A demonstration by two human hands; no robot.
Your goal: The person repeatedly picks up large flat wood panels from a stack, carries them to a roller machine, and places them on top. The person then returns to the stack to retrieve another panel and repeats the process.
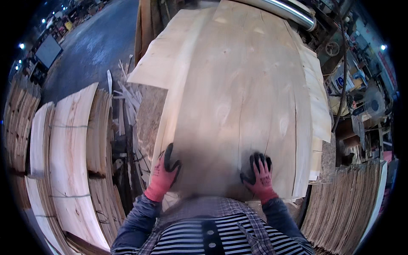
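Note:
A wide, pale wood veneer sheet [238,85] with long cracks lies in front of me on top of other veneer sheets. At its near left edge is my left hand [163,174], in a pink glove with black fingers. That hand is turned on its side, thumb apart from the stretched forefinger; its other fingers are mostly hidden. My right hand [259,176], gloved alike, lies flat near the sheet's close edge on the right, fingers spread. Between the hands the sheet's near part is blurred and dark.
Bundled veneer stacks [70,165] stand at the left, and another stack [344,208] is at the lower right. A shiny metal roller [293,12] crosses the far end. Wood scraps [129,100] litter the left side. A fan [374,104] stands at the right.

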